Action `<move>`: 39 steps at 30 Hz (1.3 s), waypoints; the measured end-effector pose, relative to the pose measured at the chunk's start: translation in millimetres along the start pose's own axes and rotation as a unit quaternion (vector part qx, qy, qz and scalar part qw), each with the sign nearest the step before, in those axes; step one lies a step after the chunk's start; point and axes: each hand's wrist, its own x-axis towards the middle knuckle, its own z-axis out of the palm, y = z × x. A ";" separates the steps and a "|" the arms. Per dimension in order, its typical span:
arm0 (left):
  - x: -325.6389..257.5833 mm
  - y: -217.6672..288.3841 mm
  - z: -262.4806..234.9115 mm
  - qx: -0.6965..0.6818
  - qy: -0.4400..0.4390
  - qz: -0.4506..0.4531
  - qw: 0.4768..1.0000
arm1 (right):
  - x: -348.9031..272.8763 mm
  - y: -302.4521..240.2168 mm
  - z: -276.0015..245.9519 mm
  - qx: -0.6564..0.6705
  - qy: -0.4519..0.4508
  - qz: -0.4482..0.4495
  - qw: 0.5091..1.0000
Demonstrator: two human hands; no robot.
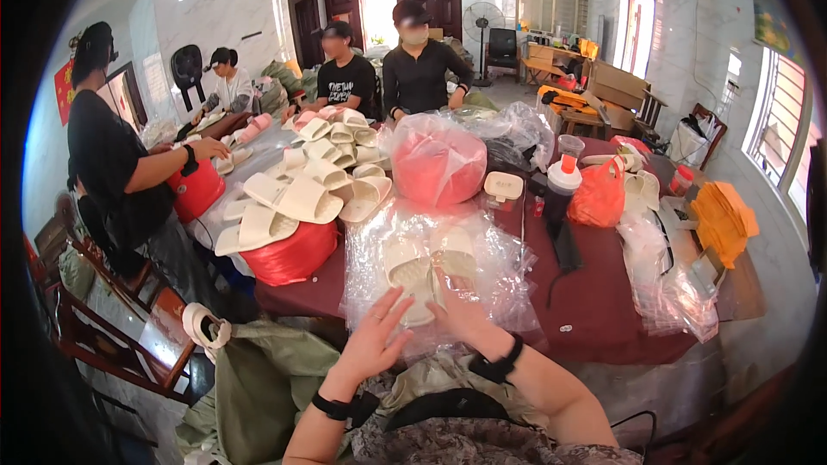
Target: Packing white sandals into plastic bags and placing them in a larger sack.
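- Far left of our hands: one co-worker (108,138) in a dark top, standing, an arm reaching toward a red bundle (194,194)
- Below that, left of our left hand: a wooden chair (103,336)
- Just left of our left forearm: a green sack (263,392), slack and folded
- Beyond our left hand, to its left: a second bundle, red wrapped (293,257), cream slippers resting on top
- Farther out, same side: a loose pile of cream slippers (323,151), heaped toward two seated co-workers
- Our left hand (383,327): fingers spread, palm down, at the near left edge of the pair; we cannot tell whether the fingertips touch; dark band on the wrist
- Directly before both hands: one pair of cream slippers (407,271), side by side, on or within clear plastic bags (366,280); which, we cannot tell
- Our right hand (459,301): laid at the right slipper, fingers extended forward; we cannot tell whether it pinches anything; dark band on this wrist also
- Straight beyond our hands: a red mass in a translucent bag (438,159), with a person (422,73) in dark long sleeves behind
- Beyond our right hand, rightward: a cream lidded box (503,189), a dark cup with a white lid (562,185), an orange-red bag (596,198)
- Well right of our right hand: more clear bags in a stack (668,280), orange packets (724,222)
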 end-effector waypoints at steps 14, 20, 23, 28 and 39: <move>-38.3 -24.2 42.1 0.122 -0.009 0.088 0.989 | -74.2 86.1 -135.3 -0.119 0.086 -0.032 0.989; -42.4 -31.3 38.5 -0.059 0.167 -0.010 0.984 | -70.6 72.5 -103.1 -0.051 -0.055 -0.206 0.976; -48.8 -45.0 38.4 -0.143 0.220 -0.120 0.958 | -68.0 81.8 -82.0 0.041 -0.011 -0.242 0.969; -47.1 -70.5 49.2 -0.228 0.271 -0.243 0.903 | -61.1 84.2 -56.6 0.206 0.025 0.100 0.973; -28.3 -64.9 52.3 -0.013 0.228 -0.345 0.911 | -51.6 7.5 -55.4 -0.142 0.269 -0.132 0.943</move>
